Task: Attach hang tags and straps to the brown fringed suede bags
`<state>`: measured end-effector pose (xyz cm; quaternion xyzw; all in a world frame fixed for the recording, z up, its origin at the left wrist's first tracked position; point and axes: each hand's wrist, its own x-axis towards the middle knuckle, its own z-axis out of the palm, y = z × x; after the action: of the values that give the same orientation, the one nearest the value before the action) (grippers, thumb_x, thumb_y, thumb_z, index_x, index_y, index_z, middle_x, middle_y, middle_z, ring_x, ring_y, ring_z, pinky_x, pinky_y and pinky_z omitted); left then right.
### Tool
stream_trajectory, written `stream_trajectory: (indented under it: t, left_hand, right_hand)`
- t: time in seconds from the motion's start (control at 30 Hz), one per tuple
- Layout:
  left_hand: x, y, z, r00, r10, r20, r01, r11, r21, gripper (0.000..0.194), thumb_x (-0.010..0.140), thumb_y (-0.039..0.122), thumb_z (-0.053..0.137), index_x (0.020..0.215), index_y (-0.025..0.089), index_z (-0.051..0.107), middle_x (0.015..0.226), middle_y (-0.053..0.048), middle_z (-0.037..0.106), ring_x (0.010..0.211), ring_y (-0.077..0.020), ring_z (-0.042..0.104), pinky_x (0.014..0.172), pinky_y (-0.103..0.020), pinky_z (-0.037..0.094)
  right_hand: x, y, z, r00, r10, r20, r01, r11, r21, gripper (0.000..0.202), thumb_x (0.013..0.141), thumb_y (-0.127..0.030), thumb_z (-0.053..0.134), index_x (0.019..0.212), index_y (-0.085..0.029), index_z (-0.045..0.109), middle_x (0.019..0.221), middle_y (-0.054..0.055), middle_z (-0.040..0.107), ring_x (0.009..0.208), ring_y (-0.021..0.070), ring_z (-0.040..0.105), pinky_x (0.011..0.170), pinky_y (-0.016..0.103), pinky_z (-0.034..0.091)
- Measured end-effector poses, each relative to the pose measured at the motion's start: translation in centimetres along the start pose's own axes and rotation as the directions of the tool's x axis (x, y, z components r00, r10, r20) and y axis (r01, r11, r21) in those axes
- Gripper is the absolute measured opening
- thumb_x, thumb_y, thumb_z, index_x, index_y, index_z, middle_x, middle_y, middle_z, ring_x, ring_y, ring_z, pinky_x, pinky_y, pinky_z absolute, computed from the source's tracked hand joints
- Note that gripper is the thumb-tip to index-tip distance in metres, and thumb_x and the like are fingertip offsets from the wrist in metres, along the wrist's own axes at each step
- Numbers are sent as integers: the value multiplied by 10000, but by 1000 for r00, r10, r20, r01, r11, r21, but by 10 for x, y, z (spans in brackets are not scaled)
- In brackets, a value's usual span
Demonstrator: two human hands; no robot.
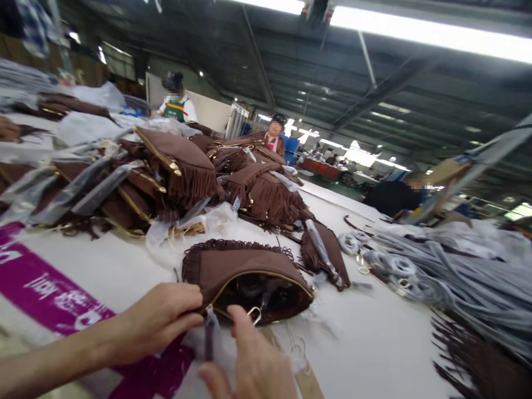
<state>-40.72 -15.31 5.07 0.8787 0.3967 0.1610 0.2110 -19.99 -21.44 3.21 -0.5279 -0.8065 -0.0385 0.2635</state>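
Observation:
A brown fringed bag (257,263) lies on the white table, its gold zipper open and its mouth facing me, the dark inside showing. My left hand (166,316) pinches the bag's left corner by the zipper end. Below that corner hangs a plastic-wrapped zipper pull (210,335). In front of the bag's opening is my right hand (253,360), thumb and fingers apart, partly blurred, holding nothing that I can see. A small metal clasp (254,315) shows at the opening beside its fingertips.
Brown fringed bags (178,160) are heaped behind and to the left. Another bag (326,252) lies at the right. Grey wrapped straps (449,271) cover the right side. Purple printed tape (54,288) crosses the table (374,343). Several people are in the background.

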Motion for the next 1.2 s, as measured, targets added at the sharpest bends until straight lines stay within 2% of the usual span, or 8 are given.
stream_trajectory:
  t: [0.13,0.23,0.37,0.47,0.57,0.77,1.0,1.2]
  left_hand:
    - [4,4,-2,1000,-21,-11,18,976,-219,323,980,346,370,794,177,573,798,-8,611,742,-139,544,677,-221,395]
    - [6,5,-7,999,-49,-5,45,950,-307,316,966,357,374,807,173,576,810,-10,617,760,-143,549,693,-215,413]
    - [9,5,-13,994,-107,-11,97,931,-353,319,929,387,416,744,165,550,767,-6,598,736,-147,534,668,-215,416]
    - [9,7,-15,992,-126,-17,111,926,-362,337,931,400,402,756,161,564,779,-9,589,737,-149,515,669,-221,414]
    - [7,8,-17,992,-127,5,121,929,-351,341,937,395,400,760,160,573,768,-5,567,731,-146,489,676,-222,409]
    - [4,4,-16,994,-104,12,101,926,-363,363,951,391,379,739,156,556,751,-10,551,725,-143,469,674,-216,398]
    - [0,0,-12,991,-128,33,131,923,-362,314,932,396,419,786,171,580,789,-6,581,754,-152,479,714,-222,399]
    - [0,-11,9,998,-64,13,64,953,-296,273,913,389,435,754,200,551,823,6,610,769,-152,504,742,-227,392]
  right_hand:
    - [23,-35,32,1000,0,9,1,998,-64,535,755,-257,663,1226,-181,421,860,80,700,643,278,693,479,365,567]
    - [41,-35,26,997,-78,19,80,985,-154,420,749,-35,542,1133,-185,460,790,43,677,584,238,673,404,302,519]
    - [48,-32,6,996,-65,62,71,991,-110,309,749,-71,591,1005,-214,492,835,36,670,646,247,670,443,310,511]
    - [40,-11,-11,988,-20,154,25,999,-32,169,816,-149,569,958,-227,520,829,23,672,680,232,666,524,301,490]
    - [29,32,-25,977,98,190,-60,979,-194,169,827,-67,490,847,-216,568,788,42,670,723,219,649,588,280,441]
    - [28,88,-31,847,86,525,-42,995,-94,337,817,-31,492,1061,-211,637,982,60,709,939,230,639,768,300,461]
    - [59,78,-15,895,6,446,-55,994,97,334,888,-115,451,1135,-204,657,1025,87,730,986,235,663,845,315,481]
    - [78,59,35,935,130,331,-149,988,32,530,659,4,590,1177,-101,631,1048,179,721,990,335,665,849,408,513]
